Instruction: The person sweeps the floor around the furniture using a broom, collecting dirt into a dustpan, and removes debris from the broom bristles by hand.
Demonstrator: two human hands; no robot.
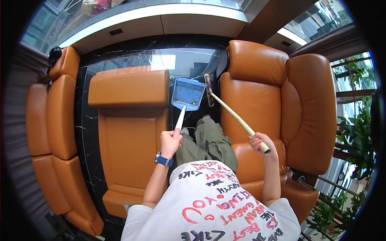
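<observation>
My left hand is closed round the white handle of a blue dustpan. The pan rests low between the seats, its wide mouth facing away from me, with small dark specks and bits scattered inside. In my right hand is a broom, gripped near the top of its pale yellow handle. Its narrow brown head stands close to the pan's right edge; whether they touch, I cannot tell. The bristles are hard to make out from above.
An orange leather seat stands left of the dustpan, and a leather sofa closely flanks the broom on the right. Another sofa lines the far left. Dark veined flooring runs between them. Windows rise beyond a low ledge.
</observation>
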